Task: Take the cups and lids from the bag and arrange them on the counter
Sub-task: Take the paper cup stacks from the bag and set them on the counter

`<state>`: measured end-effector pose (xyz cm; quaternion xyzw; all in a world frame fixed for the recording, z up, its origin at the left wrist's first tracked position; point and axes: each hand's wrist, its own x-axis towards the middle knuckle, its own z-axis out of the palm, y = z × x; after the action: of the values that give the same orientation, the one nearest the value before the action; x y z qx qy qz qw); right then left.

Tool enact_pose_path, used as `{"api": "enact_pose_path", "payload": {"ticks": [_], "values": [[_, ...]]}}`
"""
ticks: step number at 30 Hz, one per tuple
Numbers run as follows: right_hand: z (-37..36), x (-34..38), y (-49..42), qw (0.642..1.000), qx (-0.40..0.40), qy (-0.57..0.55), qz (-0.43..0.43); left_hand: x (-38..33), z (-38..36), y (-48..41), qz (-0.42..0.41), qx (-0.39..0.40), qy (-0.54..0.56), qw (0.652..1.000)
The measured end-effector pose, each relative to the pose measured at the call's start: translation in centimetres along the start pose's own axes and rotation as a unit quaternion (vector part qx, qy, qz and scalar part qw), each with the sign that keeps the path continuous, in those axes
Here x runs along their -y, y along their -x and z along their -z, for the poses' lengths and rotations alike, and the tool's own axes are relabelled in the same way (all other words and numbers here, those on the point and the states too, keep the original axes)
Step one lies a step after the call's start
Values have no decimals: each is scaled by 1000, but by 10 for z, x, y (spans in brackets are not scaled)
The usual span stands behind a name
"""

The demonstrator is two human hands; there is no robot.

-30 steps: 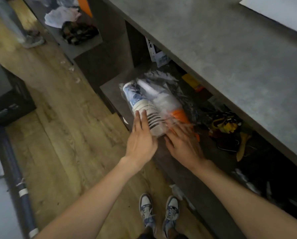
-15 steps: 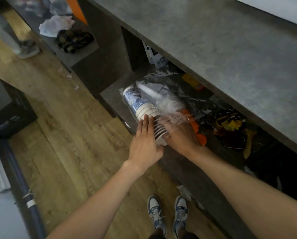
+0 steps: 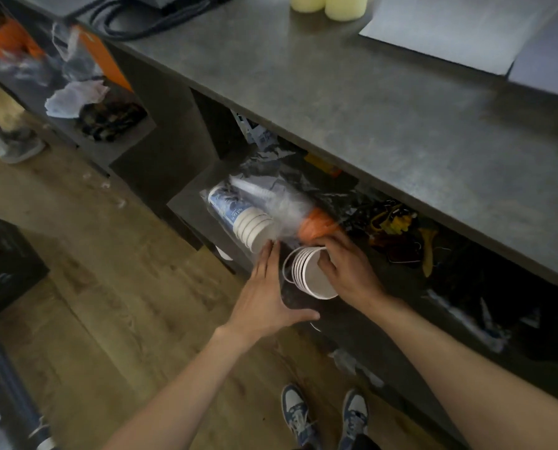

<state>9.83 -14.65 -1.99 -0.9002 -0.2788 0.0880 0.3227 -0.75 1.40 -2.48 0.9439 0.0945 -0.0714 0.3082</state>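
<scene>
A clear plastic bag (image 3: 280,177) lies on the low shelf under the grey counter (image 3: 384,102). Inside it rests a stack of blue-printed paper cups (image 3: 242,217) on its side, beside a white sleeve with an orange end (image 3: 316,222). My right hand (image 3: 349,271) is shut on a separate nested stack of white-rimmed cups (image 3: 313,274), held just in front of the bag's mouth with the open ends towards me. My left hand (image 3: 267,293) is spread flat beside that stack, fingers apart, holding nothing.
The shelf to the right holds dark clutter with yellow pieces (image 3: 391,222). Two pale cylinders (image 3: 329,3) and white sheets (image 3: 459,30) sit at the back of the counter. Cables (image 3: 160,17) lie at its far left. Another shelf (image 3: 86,102) holds crumpled paper.
My right hand has pulled a stack of cups out of the bag towards me. My left hand has slid back off the bagged cups. The view has tilted up, showing more counter.
</scene>
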Motion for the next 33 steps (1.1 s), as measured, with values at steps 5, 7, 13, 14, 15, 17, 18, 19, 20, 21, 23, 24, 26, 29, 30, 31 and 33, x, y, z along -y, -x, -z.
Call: {"api": "enact_pose_path", "payload": {"ticks": [5, 7, 13, 14, 15, 17, 18, 19, 20, 21, 23, 24, 26, 29, 30, 31, 33], "values": [[-4, 10, -1, 994, 109, -25, 19, 4, -4, 3, 7, -6, 17, 1000], [-6, 14, -1, 990, 135, -32, 6, 6, -4, 2, 15, -5, 24, 1000], [-6, 13, 15, 992, 121, -29, -2, 7, 1, 4, -1, -3, 35, 999], [-4, 13, 19, 992, 123, -27, -10, 6, 1, 5, -2, 2, 31, 1000], [-2, 13, 22, 992, 125, -25, -17, 5, 2, 7, -4, 6, 26, 1000], [2, 14, 26, 991, 128, -28, -22, 4, 2, 8, -13, 5, 14, 1000], [4, 14, 27, 991, 126, -34, -26, 4, 3, 8, -17, 2, 4, 1000], [7, 14, 29, 991, 121, -40, -31, 3, 3, 9, -19, -1, -9, 1000], [11, 16, 31, 992, 114, -45, -36, 3, 3, 9, -21, -6, -20, 1000], [14, 16, 33, 992, 110, -48, -42, 2, 3, 9, -21, -10, -29, 999], [21, 17, 37, 991, 105, -59, -55, 2, 3, 9, -26, -24, -44, 998], [25, 18, 39, 991, 102, -65, -61, 1, 4, 8, -30, -33, -50, 998], [34, 18, 41, 990, 86, -83, -78, -2, 5, 7, -39, -55, -55, 996], [47, 13, 45, 980, 47, -146, -123, -8, 7, 4, -62, -74, -43, 994], [52, 12, 46, 972, 42, -174, -150, -10, 6, 2, -72, -75, -47, 993], [57, 11, 46, 962, 40, -201, -178, -11, 6, 0, -81, -76, -50, 993], [67, 10, 47, 943, 36, -250, -217, -18, 6, -2, -96, -76, -47, 991]]}}
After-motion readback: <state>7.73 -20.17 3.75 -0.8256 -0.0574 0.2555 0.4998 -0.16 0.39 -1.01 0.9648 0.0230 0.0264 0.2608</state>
